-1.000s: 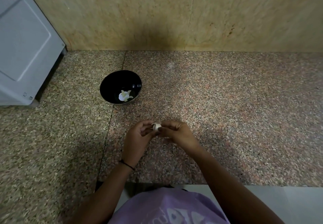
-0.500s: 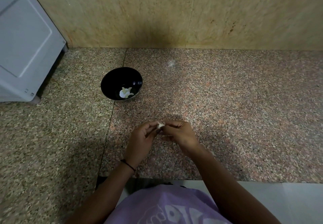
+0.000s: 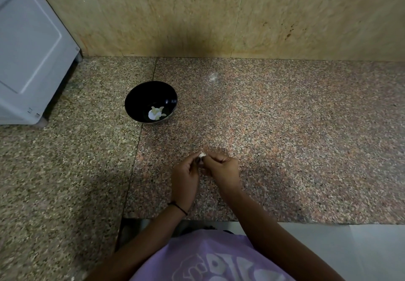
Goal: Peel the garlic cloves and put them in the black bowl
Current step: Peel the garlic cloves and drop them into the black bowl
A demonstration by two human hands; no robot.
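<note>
Granite countertop (image 3: 285,138) fills most of the view, with a tan wall panel (image 3: 197,13) rising behind it. Landmark for everything else is the black bowl (image 3: 140,96), which sits on the counter toward its back edge. Well to the left of the bowl stands a pale grey appliance (image 3: 28,46). Inside the bowl, at the bottom, lie a few pale pieces of garlic (image 3: 156,113); whether they are cloves or skins I cannot tell.

Nearer the person than the bowl, and off to its right, both hands meet over the counter. The left hand (image 3: 185,180) and right hand (image 3: 221,171) are pressed together, fingertips pinched from either side on one small white garlic clove (image 3: 202,155), held clear of the stone. A thin black band (image 3: 178,207) circles the left wrist.

Peeling looks under way; how much skin remains is too small to judge, as is the clove's long axis. From the hands, the bowl lies forward and to the left, so the left hand is the nearer one for the drop.
</note>
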